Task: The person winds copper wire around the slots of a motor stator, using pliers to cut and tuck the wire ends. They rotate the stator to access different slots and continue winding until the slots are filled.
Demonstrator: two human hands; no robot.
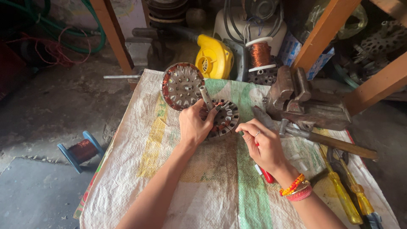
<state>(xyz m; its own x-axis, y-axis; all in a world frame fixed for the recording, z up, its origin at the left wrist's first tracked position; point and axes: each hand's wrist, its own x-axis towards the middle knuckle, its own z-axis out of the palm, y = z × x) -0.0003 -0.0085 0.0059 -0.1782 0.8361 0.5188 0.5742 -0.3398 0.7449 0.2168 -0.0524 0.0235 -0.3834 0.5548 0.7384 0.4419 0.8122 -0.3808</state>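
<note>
Hands (193, 125) (263, 144) grip stator (222, 118) on woven sack (220, 186).

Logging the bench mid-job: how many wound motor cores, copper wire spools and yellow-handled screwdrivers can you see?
Wound motor cores: 2, one held by the left hand at, one behind at
Copper wire spools: 2, and
Yellow-handled screwdrivers: 2, and
Total: 6

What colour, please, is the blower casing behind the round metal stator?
Yellow blower casing, clearest in the head view.
</note>
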